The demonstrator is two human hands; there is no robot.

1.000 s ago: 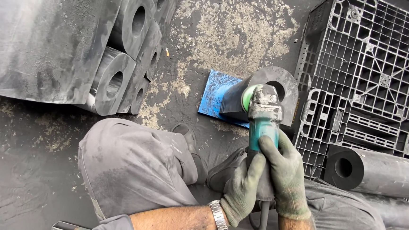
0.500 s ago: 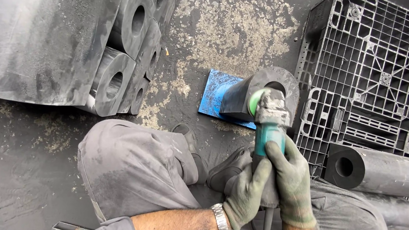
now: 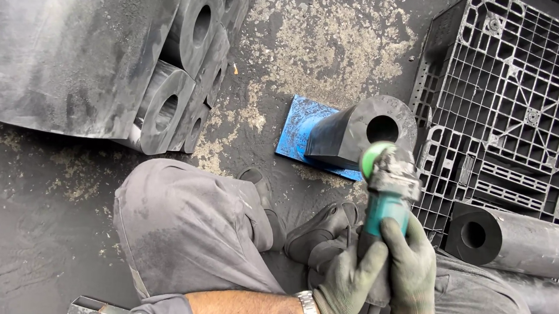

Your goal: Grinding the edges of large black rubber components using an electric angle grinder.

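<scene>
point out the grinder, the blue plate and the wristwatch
grinder [image 3: 387,193]: head view, on its teal body just above the gloved hands
blue plate [image 3: 297,131]: head view, on its bare left part beside the black block
wristwatch [image 3: 309,311]: head view, on the metal band at the left wrist

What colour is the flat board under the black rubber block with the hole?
Blue, smeared with dark dust. The board shows clearly in the head view, under the block.

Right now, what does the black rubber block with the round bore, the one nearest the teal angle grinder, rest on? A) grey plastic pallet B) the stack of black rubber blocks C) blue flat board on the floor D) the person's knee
C: the black rubber block with the round bore lies on the blue flat board, apart from the grey plastic pallet; the gloved left hand and right hand hold the teal angle grinder.
</scene>
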